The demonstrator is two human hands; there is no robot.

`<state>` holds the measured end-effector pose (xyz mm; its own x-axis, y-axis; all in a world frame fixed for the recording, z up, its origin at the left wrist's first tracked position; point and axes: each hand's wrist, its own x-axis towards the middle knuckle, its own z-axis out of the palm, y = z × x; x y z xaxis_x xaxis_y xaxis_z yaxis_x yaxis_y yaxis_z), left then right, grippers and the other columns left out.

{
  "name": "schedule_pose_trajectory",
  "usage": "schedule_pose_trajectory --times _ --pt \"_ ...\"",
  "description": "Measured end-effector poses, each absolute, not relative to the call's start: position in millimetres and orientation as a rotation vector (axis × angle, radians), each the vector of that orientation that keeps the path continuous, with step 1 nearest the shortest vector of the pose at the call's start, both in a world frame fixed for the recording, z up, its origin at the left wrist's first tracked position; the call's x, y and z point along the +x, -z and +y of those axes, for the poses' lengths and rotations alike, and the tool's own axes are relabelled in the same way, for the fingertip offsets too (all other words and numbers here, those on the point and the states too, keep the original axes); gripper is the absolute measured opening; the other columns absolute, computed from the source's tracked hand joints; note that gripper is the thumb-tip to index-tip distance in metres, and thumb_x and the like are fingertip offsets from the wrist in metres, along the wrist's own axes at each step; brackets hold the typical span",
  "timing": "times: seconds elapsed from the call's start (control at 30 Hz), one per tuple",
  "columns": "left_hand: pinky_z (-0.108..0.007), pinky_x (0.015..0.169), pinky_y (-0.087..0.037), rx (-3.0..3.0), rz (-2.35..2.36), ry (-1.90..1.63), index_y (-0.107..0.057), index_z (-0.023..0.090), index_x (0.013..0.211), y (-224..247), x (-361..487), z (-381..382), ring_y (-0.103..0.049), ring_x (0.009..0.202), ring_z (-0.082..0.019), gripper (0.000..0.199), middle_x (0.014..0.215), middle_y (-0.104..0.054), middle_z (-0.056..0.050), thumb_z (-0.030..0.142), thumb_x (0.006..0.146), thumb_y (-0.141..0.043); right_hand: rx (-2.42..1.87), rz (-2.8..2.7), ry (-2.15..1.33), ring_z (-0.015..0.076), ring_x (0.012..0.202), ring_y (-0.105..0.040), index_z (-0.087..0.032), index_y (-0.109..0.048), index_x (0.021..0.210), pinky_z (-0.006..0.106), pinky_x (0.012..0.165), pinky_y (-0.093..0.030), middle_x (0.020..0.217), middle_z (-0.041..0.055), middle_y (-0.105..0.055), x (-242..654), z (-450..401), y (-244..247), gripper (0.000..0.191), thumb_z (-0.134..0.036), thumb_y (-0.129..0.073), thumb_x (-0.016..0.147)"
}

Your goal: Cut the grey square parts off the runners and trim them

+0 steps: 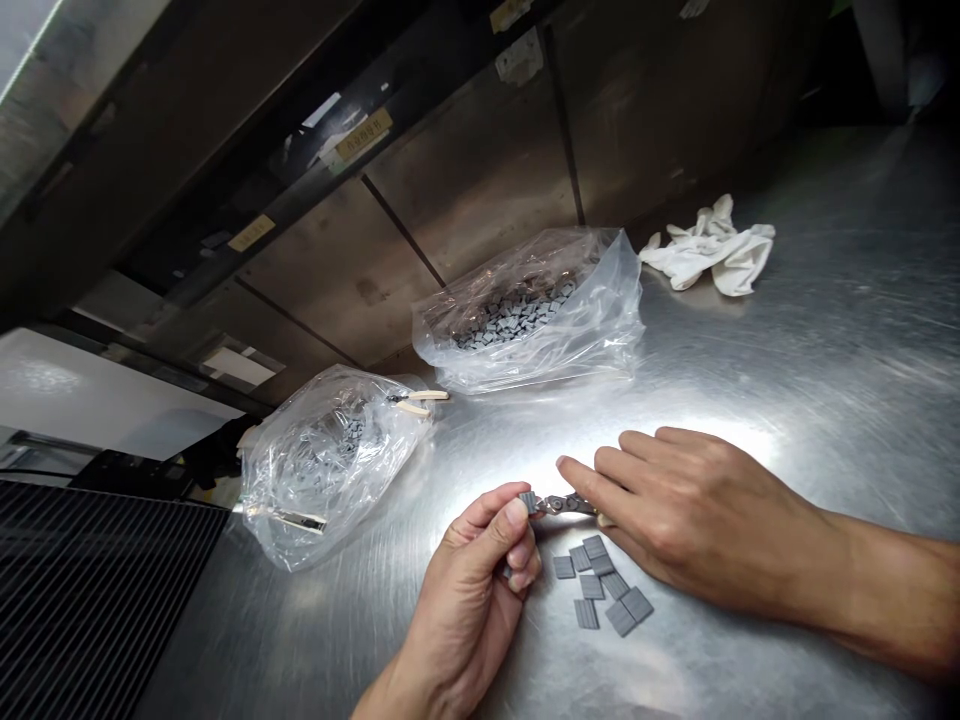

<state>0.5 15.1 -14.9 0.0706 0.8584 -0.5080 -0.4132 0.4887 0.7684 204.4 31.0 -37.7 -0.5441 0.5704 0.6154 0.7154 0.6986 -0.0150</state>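
Observation:
Between the thumb and forefinger of my left hand [480, 575] is a small grey ridged square piece [528, 500]. A second grey piece shows partly under the curled fingers of that hand. My right hand [675, 500] is closed around a pair of pliers [566, 504], its forefinger stretched along the top. The metal jaws of the pliers meet the edge of the held piece; whether they bite it I cannot tell. The handles are mostly hidden under my palm. Several loose grey square pieces [592, 586] lie on the table just below the pliers.
A clear plastic bag [540, 370] full of small grey pieces stands at the back. Another clear bag [337, 500] is to the left, with cream-handled pliers [420, 402] at its edge. White gloves [709, 250] lie crumpled at the back right of the metal table [847, 400].

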Motion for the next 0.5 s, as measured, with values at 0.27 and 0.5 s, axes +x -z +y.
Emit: schedule_pose_trajectory --times 0.27,0.5 --pt "-0.016 0.049 -0.036 0.507 1.064 -0.989 -0.077 0.012 0.090 14.6 0.9 15.3 -0.043 0.056 -0.004 0.019 0.083 -0.067 -0.005 0.020 0.075 -0.085 -1.050 -2.269 0.220 0.0186 0.063 -0.057 -0.015 -0.069 0.108 0.034 0.058 -0.029 0.074 0.0002 -0.063 211.6 37.2 39.1 0.028 -0.014 -0.059 0.082" --pt "-0.016 0.050 -0.037 0.490 1.025 -0.982 -0.075 0.013 0.104 14.7 -1.4 15.9 -0.044 0.055 -0.003 0.020 0.085 -0.067 -0.005 0.015 0.085 -0.075 -1.057 -2.261 0.197 0.0199 0.068 -0.057 -0.016 -0.069 0.106 0.034 0.063 -0.032 0.076 0.0001 -0.063 211.8 38.0 38.2 0.027 -0.018 -0.065 0.080"
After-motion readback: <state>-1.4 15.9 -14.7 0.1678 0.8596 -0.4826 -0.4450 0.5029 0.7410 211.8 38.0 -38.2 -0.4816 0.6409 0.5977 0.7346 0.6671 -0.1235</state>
